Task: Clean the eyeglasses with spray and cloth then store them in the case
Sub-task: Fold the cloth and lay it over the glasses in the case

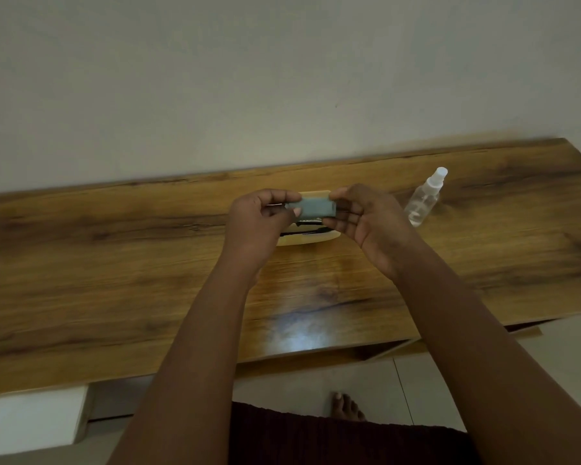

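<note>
Between the 2 hands, a folded grey-green cloth (317,208) is held above the table (114,263).
Left hand (259,226) pinches the left end of the cloth, right hand (366,219) pinches the right end, both closed on it. Just under the hands, the dark glasses (311,228) lie in a pale open case (302,241). Near the right hand, on its outer side, a clear spray bottle (425,199) stands apart, touching nothing else.
</note>
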